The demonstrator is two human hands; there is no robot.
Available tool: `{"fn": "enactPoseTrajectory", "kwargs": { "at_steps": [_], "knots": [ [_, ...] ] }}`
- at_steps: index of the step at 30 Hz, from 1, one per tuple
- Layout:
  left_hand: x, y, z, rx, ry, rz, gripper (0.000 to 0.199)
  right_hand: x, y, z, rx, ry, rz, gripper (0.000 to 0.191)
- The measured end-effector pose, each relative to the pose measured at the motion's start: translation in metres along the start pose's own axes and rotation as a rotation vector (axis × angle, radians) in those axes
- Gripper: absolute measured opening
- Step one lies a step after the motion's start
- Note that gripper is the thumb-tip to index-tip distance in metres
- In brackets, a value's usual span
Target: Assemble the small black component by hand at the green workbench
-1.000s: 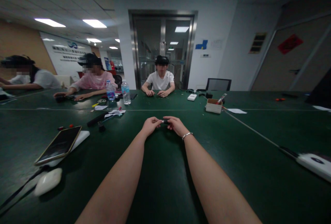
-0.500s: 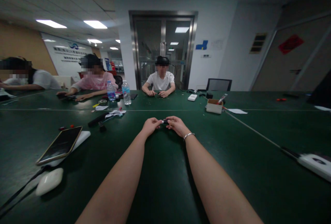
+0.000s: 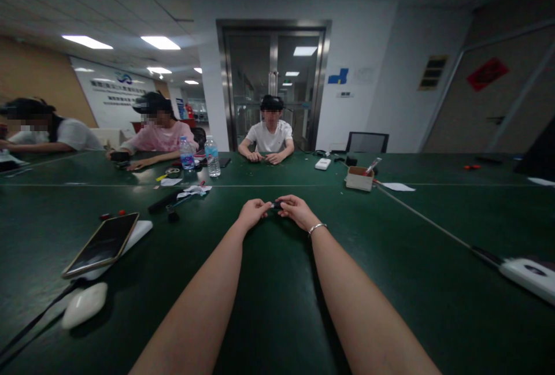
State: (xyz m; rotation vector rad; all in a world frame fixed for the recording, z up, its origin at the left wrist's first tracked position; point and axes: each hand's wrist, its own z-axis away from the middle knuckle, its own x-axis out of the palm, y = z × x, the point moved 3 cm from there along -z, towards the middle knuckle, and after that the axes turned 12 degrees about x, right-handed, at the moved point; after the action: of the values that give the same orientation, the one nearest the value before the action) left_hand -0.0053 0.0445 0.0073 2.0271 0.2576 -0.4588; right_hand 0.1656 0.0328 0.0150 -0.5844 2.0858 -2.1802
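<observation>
Small dark item (image 3: 277,205) is pinched by left hand (image 3: 252,214) and right hand (image 3: 297,212), kinda close together; what's done or left can't be told

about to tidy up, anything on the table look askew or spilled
The phone sits skewed across a white object at the left, and crumpled paper lies beyond it. No spill or damage shows.
</observation>
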Motion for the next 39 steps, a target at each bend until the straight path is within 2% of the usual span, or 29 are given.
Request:
{"fn": "enactPoseTrajectory", "kwargs": {
  "at_steps": [29,39],
  "knots": [
    [0.0009,-0.0015,-0.0014,-0.056,-0.017,0.014,0.046,-0.0010,0.0008,0.0011,0.007,-0.037,-0.022,0.022],
    [0.0004,0.0064,0.0021,-0.053,-0.032,-0.003,0.051,-0.0010,0.0015,-0.0004,0.005,-0.076,-0.068,0.025]
  ]
}}
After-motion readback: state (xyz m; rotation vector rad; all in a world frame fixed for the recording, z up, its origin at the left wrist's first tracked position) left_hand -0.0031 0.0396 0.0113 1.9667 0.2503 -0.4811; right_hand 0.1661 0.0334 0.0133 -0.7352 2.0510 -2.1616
